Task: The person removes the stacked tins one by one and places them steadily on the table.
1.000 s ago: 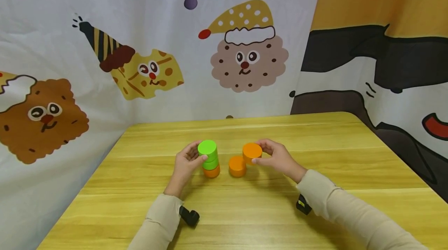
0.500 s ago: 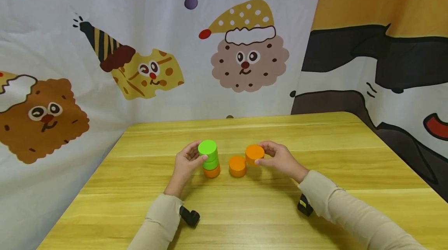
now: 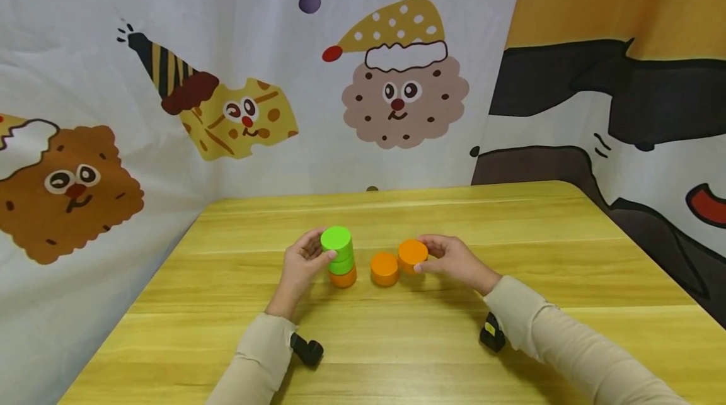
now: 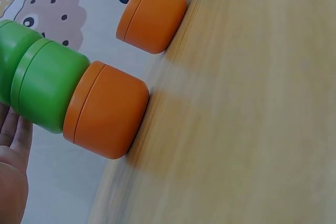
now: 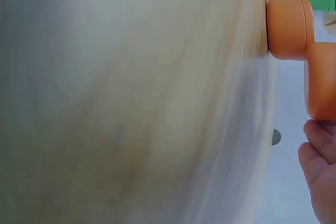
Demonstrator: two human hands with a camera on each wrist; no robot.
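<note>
While cloth (image 3: 255, 27) backs the table (image 3: 397, 342), cylinders (image 3: 384, 269) cluster.

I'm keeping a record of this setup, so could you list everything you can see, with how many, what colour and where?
Table: 1, yellowish wood grain, under everything
Green cylinders: 2, green, upper part of the stack
Bottom cylinder: 1, orange, beneath the green pair, on the table
Lone cylinder: 1, orange, on the table, right of the stack
Raised cylinder: 1, orange, held above the table
Printed cloth: piece count unclear, mostly white, ochre and black, behind the table
Wrist devices: 2, black, one by each cuff
Sleeves: 2, beige, both forearms
Left hand: 1, bare, gripping the green cylinders
Right hand: 1, bare, gripping the raised cylinder
</note>
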